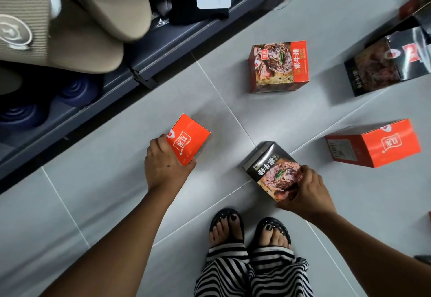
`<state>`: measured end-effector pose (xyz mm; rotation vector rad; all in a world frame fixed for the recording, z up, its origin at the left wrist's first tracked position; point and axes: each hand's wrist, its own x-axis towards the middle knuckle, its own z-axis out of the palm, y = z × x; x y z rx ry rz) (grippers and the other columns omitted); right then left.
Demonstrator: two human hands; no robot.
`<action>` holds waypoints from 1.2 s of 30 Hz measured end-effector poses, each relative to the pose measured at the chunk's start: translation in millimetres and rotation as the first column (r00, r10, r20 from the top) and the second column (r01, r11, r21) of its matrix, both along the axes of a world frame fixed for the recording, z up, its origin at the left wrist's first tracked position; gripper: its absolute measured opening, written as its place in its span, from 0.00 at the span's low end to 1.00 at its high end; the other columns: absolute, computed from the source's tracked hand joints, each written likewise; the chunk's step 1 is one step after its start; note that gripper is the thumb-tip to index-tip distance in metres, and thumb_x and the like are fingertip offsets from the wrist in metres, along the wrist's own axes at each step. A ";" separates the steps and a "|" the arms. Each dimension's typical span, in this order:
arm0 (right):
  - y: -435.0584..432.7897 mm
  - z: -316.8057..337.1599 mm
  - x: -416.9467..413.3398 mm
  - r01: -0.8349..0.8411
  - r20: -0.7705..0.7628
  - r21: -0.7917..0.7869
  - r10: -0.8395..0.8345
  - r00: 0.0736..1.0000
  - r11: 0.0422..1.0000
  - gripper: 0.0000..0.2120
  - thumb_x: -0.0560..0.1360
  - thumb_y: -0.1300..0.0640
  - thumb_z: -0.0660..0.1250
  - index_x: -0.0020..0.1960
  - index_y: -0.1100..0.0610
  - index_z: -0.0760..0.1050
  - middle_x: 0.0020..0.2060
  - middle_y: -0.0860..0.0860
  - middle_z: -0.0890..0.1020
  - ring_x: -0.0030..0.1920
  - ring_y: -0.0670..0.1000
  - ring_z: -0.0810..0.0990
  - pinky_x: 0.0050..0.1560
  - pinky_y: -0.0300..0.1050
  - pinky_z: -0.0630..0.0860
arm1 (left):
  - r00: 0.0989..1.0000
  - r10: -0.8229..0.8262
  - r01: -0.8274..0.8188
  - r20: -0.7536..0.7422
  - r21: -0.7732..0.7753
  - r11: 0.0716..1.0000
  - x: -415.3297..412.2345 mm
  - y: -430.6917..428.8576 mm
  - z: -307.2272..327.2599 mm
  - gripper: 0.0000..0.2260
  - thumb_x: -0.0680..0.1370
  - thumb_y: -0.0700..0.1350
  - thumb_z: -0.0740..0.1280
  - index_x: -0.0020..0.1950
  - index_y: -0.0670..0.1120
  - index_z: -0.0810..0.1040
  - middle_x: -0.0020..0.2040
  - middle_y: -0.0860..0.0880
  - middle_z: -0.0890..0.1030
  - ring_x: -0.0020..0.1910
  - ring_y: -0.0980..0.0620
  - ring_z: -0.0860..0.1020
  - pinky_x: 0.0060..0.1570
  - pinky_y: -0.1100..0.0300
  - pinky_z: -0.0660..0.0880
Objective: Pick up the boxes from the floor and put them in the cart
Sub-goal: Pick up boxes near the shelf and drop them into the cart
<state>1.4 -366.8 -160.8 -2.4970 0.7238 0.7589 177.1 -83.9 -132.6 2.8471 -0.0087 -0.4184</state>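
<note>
My left hand (164,163) grips an orange box (190,136) by its near end, low over the grey floor. My right hand (307,191) holds a black box with a steak picture (270,168) by its near corner; the box is tilted. Three more boxes lie on the floor: an orange steak box (278,66) ahead, a black one (384,63) at the far right, and an orange one (373,143) at the right. No cart is in view.
A dark shelf base (149,63) runs diagonally along the left, holding beige cushions (70,23) and dark blue items (77,91). My sandalled feet (249,229) stand just below the boxes. Another box edge (415,5) shows at the top right.
</note>
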 end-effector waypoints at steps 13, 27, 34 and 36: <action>60.4 -12.1 89.2 0.056 0.126 -0.146 -0.037 0.991 0.988 0.56 0.53 0.40 0.77 0.70 0.67 0.60 0.63 0.61 0.70 0.63 0.62 0.67 0.67 0.52 0.62 | 0.997 0.039 -0.037 0.061 -0.026 0.999 -9.0 2.5 -12.2 0.43 0.61 0.59 0.78 0.67 0.41 0.65 0.59 0.41 0.72 0.56 0.41 0.74 0.54 0.49 0.73; 41.8 -9.5 46.4 -0.038 0.133 -0.120 0.054 0.990 0.992 0.68 0.52 0.32 0.78 0.78 0.63 0.49 0.71 0.63 0.63 0.71 0.63 0.60 0.73 0.59 0.52 | 0.997 0.070 -0.069 0.033 -0.032 0.997 -13.4 -3.5 -9.0 0.43 0.63 0.58 0.78 0.69 0.42 0.63 0.62 0.40 0.71 0.58 0.40 0.72 0.56 0.47 0.73; 15.0 -12.7 -26.5 0.122 0.109 -0.159 -0.105 0.989 0.980 0.60 0.56 0.37 0.76 0.75 0.67 0.55 0.67 0.69 0.67 0.68 0.68 0.63 0.70 0.64 0.57 | 0.997 0.061 -0.060 0.037 -0.026 0.998 -13.2 -1.8 -11.1 0.43 0.63 0.59 0.78 0.69 0.42 0.63 0.62 0.40 0.71 0.59 0.41 0.72 0.55 0.46 0.74; 4.0 -14.3 -31.7 0.120 0.109 -0.112 -0.108 0.988 0.986 0.58 0.56 0.44 0.79 0.74 0.70 0.57 0.66 0.70 0.67 0.66 0.69 0.65 0.69 0.65 0.60 | 0.997 0.070 -0.069 0.017 -0.037 0.997 -13.6 -2.8 -11.5 0.44 0.63 0.59 0.78 0.70 0.42 0.62 0.62 0.40 0.70 0.59 0.41 0.72 0.56 0.46 0.74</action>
